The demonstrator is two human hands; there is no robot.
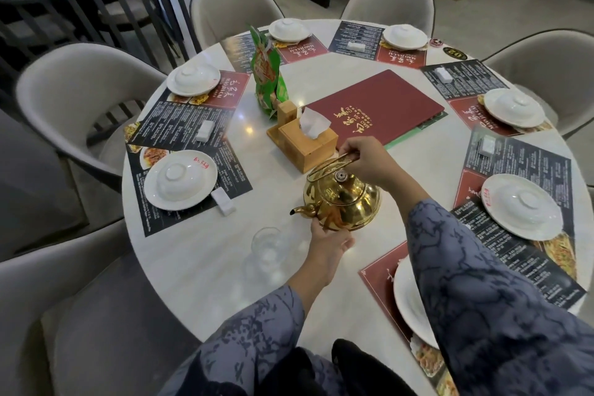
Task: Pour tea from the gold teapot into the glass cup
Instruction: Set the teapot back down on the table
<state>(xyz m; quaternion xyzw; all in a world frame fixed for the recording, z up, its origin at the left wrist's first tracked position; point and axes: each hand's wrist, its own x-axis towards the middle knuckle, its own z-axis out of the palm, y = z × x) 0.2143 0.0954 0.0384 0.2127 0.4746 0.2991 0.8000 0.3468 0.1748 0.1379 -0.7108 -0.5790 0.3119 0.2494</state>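
The gold teapot (345,199) stands upright on the round white table (225,267), spout pointing left. My right hand (364,159) is closed around its raised wire handle. My left hand (329,239) presses its fingers against the pot's near lower side. The clear glass cup (268,246) stands upright on the table just left of my left hand, below the spout and apart from the pot. No liquid shows in the cup.
A wooden tissue box (305,138) sits just behind the teapot, a red menu (379,106) and a green packet (266,74) further back. Place settings with white plates and upturned bowls (180,178) ring the table. Grey chairs (77,96) surround it.
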